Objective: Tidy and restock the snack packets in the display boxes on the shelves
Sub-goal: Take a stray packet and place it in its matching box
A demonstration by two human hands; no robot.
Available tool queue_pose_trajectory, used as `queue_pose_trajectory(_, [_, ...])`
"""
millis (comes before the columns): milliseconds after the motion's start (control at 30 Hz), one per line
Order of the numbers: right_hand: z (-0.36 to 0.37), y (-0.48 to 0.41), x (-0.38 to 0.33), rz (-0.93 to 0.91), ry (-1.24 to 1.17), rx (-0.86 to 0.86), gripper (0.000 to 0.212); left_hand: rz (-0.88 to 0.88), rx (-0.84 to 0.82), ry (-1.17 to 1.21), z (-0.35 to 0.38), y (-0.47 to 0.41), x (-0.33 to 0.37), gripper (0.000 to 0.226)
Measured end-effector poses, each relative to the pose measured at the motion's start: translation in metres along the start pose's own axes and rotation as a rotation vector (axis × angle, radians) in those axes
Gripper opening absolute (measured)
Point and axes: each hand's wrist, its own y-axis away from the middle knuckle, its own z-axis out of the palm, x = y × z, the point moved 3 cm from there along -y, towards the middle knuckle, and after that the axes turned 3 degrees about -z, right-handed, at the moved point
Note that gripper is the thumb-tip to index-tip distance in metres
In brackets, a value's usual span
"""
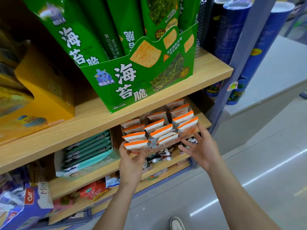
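Right now the person is working at the orange-and-white snack packets, which stand in three rows inside a display box on the shelf just under the big green box. The left hand grips the box at its front left corner, fingers curled underneath and thumb up against the front packet. The right hand is open with fingers spread just beside the box's front right corner. I cannot tell whether the fingertips touch it.

The step looks like squaring the box up and straightening its rows. The packets lean forward and some sit crooked, and a card divider pokes up between them. A jumble of small bottles lies right under the front edge, so I cannot say whether the box rests flat on the wooden shelf or is partly lifted.

To do it well, I would bring the right hand in to take the far corner, so both sides carry the load evenly. Keeping the box level matters, since tipping it forward would likely spill the front packets. Move it slowly and low, clear of the bottles below. Then set it parallel to the shelf edge, beside the teal packets. Only after that would I let go with one hand and press each row upright against the divider.
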Motion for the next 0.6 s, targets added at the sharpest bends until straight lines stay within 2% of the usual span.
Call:
queue_pose_trajectory(100, [0.003, -0.013, -0.006, -0.031, 0.017, -0.014, 0.037, -0.033, -0.035, 0.031, 0.009, -0.01, 0.008, 0.066])
queue_pose_trajectory(267, [0.006, -0.043, -0.02, -0.076, 0.103, 0.027, 0.05, -0.134, -0.101, 0.072, 0.023, -0.03, 0.021, 0.04])
queue_pose_trajectory(400, [0.007, -0.049, -0.025, -0.104, 0.074, 0.055, 0.052, -0.163, -0.138, 0.127, 0.025, -0.033, 0.028, 0.046])
queue_pose_trajectory(533, [0.004, -0.022, -0.012, -0.087, 0.038, 0.134, 0.047, -0.117, -0.179, 0.128, 0.003, -0.015, 0.019, 0.068])
queue_pose_trajectory(600, [0.012, 0.0, 0.002, -0.056, 0.063, 0.114, 0.042, -0.063, -0.189, 0.126, -0.018, -0.004, 0.01, 0.065])
